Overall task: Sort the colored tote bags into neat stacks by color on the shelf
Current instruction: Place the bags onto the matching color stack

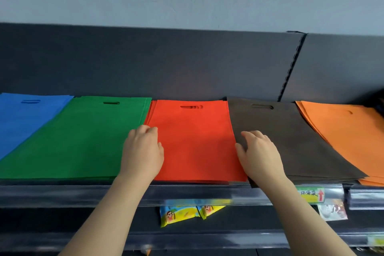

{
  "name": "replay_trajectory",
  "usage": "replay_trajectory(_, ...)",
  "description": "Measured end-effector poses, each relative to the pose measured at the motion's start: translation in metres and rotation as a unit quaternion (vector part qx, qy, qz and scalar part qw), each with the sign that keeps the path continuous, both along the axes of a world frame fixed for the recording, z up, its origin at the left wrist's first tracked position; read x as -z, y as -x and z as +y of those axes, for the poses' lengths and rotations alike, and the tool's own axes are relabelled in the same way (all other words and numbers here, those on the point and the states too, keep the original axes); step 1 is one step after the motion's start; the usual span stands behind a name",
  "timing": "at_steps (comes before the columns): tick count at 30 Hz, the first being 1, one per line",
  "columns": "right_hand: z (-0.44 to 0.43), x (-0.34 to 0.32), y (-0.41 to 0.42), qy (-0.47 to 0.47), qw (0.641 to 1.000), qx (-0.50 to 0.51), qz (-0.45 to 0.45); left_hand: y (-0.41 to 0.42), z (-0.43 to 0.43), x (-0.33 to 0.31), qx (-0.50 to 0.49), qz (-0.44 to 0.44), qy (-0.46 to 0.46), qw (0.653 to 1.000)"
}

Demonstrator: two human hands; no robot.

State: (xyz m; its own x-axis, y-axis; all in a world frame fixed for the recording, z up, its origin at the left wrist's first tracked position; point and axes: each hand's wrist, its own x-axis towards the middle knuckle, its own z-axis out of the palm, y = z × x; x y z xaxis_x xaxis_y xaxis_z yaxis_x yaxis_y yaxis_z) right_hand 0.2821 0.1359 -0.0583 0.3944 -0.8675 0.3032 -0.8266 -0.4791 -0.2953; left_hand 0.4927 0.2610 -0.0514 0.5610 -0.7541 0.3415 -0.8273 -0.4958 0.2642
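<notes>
Five flat stacks of tote bags lie side by side on the shelf (83, 192): blue (22, 118), green (83, 141), red (195, 141), dark brown (291, 137) and orange (349, 133). My left hand (143, 151) rests on the left edge of the red stack, where it meets the green one, fingers loosely bent. My right hand (257, 151) lies on the seam between the red and dark brown stacks, fingers touching the brown stack's left edge. Neither hand grips a bag.
A dark back panel (166, 64) rises behind the stacks, with a slotted upright (291, 68) at the right. Below the shelf edge hang yellow snack packets (180, 214), a green price label (310, 194) and a white packet (332, 211).
</notes>
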Motion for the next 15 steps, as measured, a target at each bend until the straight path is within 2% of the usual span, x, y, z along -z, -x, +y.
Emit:
replay_trajectory(6, -0.009, -0.007, 0.044, 0.013, 0.999, 0.038, -0.036, 0.051, -0.026, -0.013, 0.093, -0.004, 0.057, 0.994)
replay_trajectory(15, -0.039, -0.014, 0.145, 0.035, 0.995, 0.084, -0.043, 0.148, -0.087, -0.01, 0.173, 0.007, 0.07, 0.982)
